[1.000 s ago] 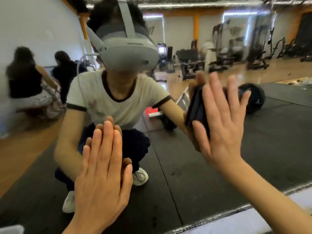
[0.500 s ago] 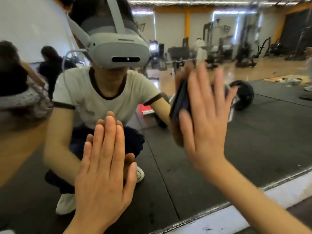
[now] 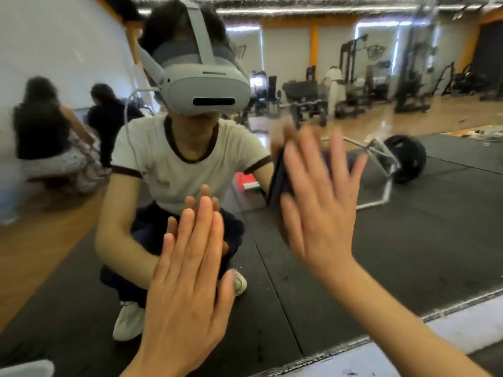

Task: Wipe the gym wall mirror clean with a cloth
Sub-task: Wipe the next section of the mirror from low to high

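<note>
two hands (image 3: 187, 270), one cloth (image 3: 280, 175), one mirror (image 3: 408, 240)

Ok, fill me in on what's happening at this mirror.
A person crouches close to the gym wall mirror, cleaning it. The right hand presses a dark cloth flat against the glass with straight, spread fingers; it looks blurred, so it is probably mid-wipe. The left hand lies flat on the mirror lower down, holding nothing, apparently as a brace.

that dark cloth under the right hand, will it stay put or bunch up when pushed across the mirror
The dark cloth is probably soft and floppy: its edge folds beside the right hand. Flat, spread fingers pin it to the mirror, so it should slide along. The smooth glass may let loose edges bunch.
</note>
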Tool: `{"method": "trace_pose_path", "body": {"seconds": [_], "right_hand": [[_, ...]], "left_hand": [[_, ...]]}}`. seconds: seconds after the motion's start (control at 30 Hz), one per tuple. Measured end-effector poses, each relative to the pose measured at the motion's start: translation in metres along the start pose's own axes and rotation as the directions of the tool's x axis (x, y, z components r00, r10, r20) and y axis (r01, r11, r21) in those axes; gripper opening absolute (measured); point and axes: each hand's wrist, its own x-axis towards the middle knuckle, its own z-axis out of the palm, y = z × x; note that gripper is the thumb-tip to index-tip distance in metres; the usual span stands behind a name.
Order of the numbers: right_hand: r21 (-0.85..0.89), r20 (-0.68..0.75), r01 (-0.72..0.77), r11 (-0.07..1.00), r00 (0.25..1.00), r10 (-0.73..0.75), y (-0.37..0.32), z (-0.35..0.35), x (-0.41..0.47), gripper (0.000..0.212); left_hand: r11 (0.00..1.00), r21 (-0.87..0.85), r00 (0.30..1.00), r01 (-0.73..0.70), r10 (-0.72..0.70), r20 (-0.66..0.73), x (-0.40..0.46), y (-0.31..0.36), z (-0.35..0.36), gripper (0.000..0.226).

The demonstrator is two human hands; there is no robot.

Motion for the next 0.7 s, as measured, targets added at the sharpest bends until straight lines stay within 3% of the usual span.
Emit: {"method": "trace_pose_path", "body": {"seconds": [0.1, 0.17, 0.23, 0.33, 0.4, 0.53, 0.63, 0.7], "right_hand": [[-0.122, 0.225, 0.200, 0.972, 0.960, -0.169, -0.002, -0.008, -0.107, 0.055], [-0.137, 0.249, 0.279, 0.951, 0.938, -0.239, 0.001, -0.011, -0.108, 0.056], [-0.105, 0.154, 0.237, 0.966, 0.963, -0.220, -0.004, -0.004, -0.053, 0.055], [0.072, -0.025, -0.049, 0.996, 0.998, 0.051, -0.024, 0.002, 0.049, 0.050], [0.105, -0.074, -0.092, 0.990, 0.992, 0.100, -0.032, 0.006, 0.064, 0.051], [-0.040, 0.060, 0.049, 0.998, 0.997, -0.047, -0.039, 0.011, -0.046, 0.052], [-0.106, 0.197, 0.117, 0.988, 0.976, -0.094, -0.043, 0.006, -0.119, 0.053], [-0.084, 0.173, 0.069, 0.994, 0.983, -0.054, -0.047, 0.008, -0.114, 0.051]], "left_hand": [[0.999, 0.037, 0.999, 0.024, -0.023, -0.026, -0.022, -0.026, -0.020, 0.063], [0.994, 0.093, 0.997, 0.050, -0.046, -0.054, -0.035, -0.050, -0.033, 0.064], [0.987, 0.142, 0.995, 0.078, -0.067, -0.077, -0.039, -0.075, -0.043, 0.064], [0.981, 0.134, 0.990, 0.138, -0.131, -0.059, -0.032, -0.094, -0.053, 0.068], [0.980, 0.158, 0.992, 0.117, -0.107, -0.070, -0.027, -0.095, -0.053, 0.062], [0.967, 0.097, 0.970, 0.237, -0.229, -0.086, -0.039, -0.107, -0.034, 0.073], [0.974, 0.156, 0.985, 0.164, -0.153, -0.077, -0.043, -0.104, -0.038, 0.069], [0.977, 0.173, 0.989, 0.128, -0.113, -0.093, -0.036, -0.095, -0.048, 0.066]]}}
